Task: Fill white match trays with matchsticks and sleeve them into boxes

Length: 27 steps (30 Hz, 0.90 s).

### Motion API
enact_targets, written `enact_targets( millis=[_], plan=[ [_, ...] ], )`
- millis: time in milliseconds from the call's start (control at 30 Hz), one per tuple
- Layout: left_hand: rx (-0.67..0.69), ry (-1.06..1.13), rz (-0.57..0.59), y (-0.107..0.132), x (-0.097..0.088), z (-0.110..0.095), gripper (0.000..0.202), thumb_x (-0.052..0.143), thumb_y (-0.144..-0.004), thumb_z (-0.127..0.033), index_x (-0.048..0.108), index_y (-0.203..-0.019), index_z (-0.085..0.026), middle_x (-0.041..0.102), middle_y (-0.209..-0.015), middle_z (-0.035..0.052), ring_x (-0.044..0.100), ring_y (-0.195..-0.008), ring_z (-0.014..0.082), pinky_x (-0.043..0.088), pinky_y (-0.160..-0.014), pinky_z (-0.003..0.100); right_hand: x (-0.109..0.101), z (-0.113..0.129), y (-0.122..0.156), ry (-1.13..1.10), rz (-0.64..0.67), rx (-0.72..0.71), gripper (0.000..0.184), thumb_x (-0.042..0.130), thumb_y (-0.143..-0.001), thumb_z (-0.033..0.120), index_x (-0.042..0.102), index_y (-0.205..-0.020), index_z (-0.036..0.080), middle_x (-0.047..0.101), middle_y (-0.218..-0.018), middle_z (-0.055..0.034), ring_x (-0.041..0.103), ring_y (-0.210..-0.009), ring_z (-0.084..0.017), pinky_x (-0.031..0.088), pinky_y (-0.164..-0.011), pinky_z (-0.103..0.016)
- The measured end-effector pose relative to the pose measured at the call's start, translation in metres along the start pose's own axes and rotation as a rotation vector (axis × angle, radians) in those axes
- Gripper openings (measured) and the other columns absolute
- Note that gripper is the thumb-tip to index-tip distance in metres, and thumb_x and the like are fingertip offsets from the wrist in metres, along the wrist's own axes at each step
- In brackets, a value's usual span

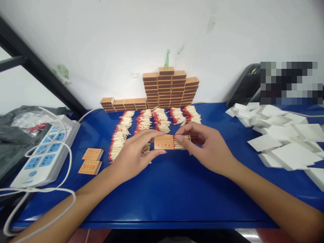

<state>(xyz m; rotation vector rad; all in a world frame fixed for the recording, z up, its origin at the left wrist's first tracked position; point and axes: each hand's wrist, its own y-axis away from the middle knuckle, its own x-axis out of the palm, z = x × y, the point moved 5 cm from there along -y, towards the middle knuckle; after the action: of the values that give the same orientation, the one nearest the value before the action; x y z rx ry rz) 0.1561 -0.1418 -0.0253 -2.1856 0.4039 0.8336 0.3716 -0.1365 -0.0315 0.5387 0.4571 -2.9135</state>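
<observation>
My left hand (pixel 140 148) grips the orange printed sleeve of a matchbox (pixel 164 142) between thumb and fingers. The matchbox tray (pixel 186 141), filled with red-tipped matches, sticks partly out of the sleeve's right end. My right hand (pixel 204 141) pinches that tray with its thumb on top and fingers behind. Just beyond my hands lie several heaps of loose matches (pixel 162 120) in rows on the blue table (pixel 162 192). Two flat orange matchbox sleeves (pixel 92 154) rest to the left of my left forearm.
Stacked matchboxes (pixel 170 87) stand against the wall, with a lower row (pixel 129 103) on their left. A white power strip (pixel 47 153) and looping cable (pixel 71 162) occupy the left side. White paper trays (pixel 286 135) are piled at right, near a dark object (pixel 244 86).
</observation>
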Motion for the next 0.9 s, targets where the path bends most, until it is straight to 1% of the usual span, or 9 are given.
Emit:
enact_targets(
  millis=[133,267,400,467,533,600,700,767,900],
  plan=[
    [0.031,-0.088,0.041,0.001,0.004,-0.003,0.052,0.080,-0.096,-0.034,0.062,-0.143,-0.022,0.074,-0.129,0.0086,0.073,-0.114,0.0212,0.060,-0.102,0.034,0.003,-0.003,-0.001,0.008,0.028,-0.004,0.018,0.071,-0.098,0.038,0.071,-0.091,0.022,0.074,-0.087,-0.0026,0.064,-0.071,-0.016,0.053,-0.062,-0.030],
    [0.064,-0.091,0.020,-0.002,0.004,-0.007,0.044,0.079,-0.097,-0.034,0.068,-0.137,-0.020,0.074,-0.127,0.0097,0.074,-0.113,0.0210,0.060,-0.098,0.032,0.004,-0.005,-0.003,-0.019,0.033,-0.024,0.019,0.071,-0.098,0.039,0.071,-0.090,0.022,0.073,-0.086,-0.0018,0.064,-0.071,-0.015,0.053,-0.064,-0.030],
    [0.019,-0.068,-0.034,-0.008,0.004,-0.007,0.044,0.082,-0.094,-0.038,0.072,-0.132,-0.020,0.077,-0.127,0.0090,0.075,-0.114,0.0224,0.060,-0.097,0.033,0.002,-0.005,-0.002,-0.072,-0.005,-0.017,0.028,0.072,-0.098,0.050,0.069,-0.096,0.022,0.071,-0.086,-0.0015,0.061,-0.062,-0.014,0.052,-0.059,-0.030],
    [0.009,-0.050,-0.088,-0.013,0.004,-0.008,0.045,0.085,-0.091,-0.039,0.074,-0.131,-0.021,0.078,-0.125,0.0085,0.075,-0.112,0.0231,0.060,-0.097,0.034,0.003,-0.004,0.000,-0.118,-0.030,-0.018,0.037,0.063,-0.102,0.059,0.069,-0.106,0.023,0.071,-0.089,-0.0023,0.061,-0.061,-0.014,0.053,-0.059,-0.031],
    [0.014,-0.022,-0.115,-0.019,0.006,-0.011,0.047,0.086,-0.090,-0.038,0.074,-0.132,-0.022,0.079,-0.123,0.0079,0.076,-0.110,0.0230,0.060,-0.097,0.035,0.006,-0.005,0.004,-0.190,-0.047,-0.031,0.047,0.049,-0.106,0.067,0.067,-0.122,0.026,0.073,-0.106,-0.0060,0.068,-0.073,-0.017,0.058,-0.068,-0.035],
    [0.035,0.020,-0.095,-0.026,0.010,-0.016,0.050,0.087,-0.089,-0.037,0.073,-0.135,-0.023,0.080,-0.124,0.0072,0.076,-0.110,0.0229,0.061,-0.097,0.036,0.010,-0.008,0.006,-0.263,-0.043,-0.028,0.057,0.038,-0.107,0.073,0.061,-0.137,0.030,0.070,-0.132,-0.0086,0.073,-0.104,-0.023,0.061,-0.090,-0.041],
    [0.037,0.092,-0.049,-0.038,0.020,-0.022,0.050,0.088,-0.088,-0.033,0.074,-0.135,-0.024,0.079,-0.130,0.0063,0.076,-0.116,0.0237,0.061,-0.098,0.034,0.017,-0.016,0.007,-0.363,-0.002,0.040,0.067,0.033,-0.104,0.080,0.051,-0.152,0.038,0.056,-0.160,-0.0055,0.053,-0.147,-0.029,0.048,-0.119,-0.050],
    [0.036,0.107,-0.044,-0.044,0.024,-0.025,0.046,0.088,-0.088,-0.029,0.075,-0.131,-0.023,0.079,-0.130,0.0053,0.076,-0.116,0.0234,0.061,-0.096,0.032,0.019,-0.020,0.005,-0.457,0.019,0.091,0.076,0.032,-0.100,0.085,0.044,-0.159,0.039,0.049,-0.167,-0.0045,0.044,-0.155,-0.029,0.043,-0.124,-0.051],
    [0.049,0.057,-0.034,-0.051,0.027,-0.027,0.038,0.087,-0.089,-0.032,0.076,-0.124,-0.022,0.081,-0.121,0.0044,0.078,-0.104,0.0222,0.060,-0.090,0.033,0.019,-0.019,0.001,-0.612,0.038,0.200,0.095,0.032,-0.094,0.093,0.031,-0.169,0.035,0.040,-0.173,-0.0067,0.042,-0.157,-0.029,0.040,-0.127,-0.049]
  ],
)
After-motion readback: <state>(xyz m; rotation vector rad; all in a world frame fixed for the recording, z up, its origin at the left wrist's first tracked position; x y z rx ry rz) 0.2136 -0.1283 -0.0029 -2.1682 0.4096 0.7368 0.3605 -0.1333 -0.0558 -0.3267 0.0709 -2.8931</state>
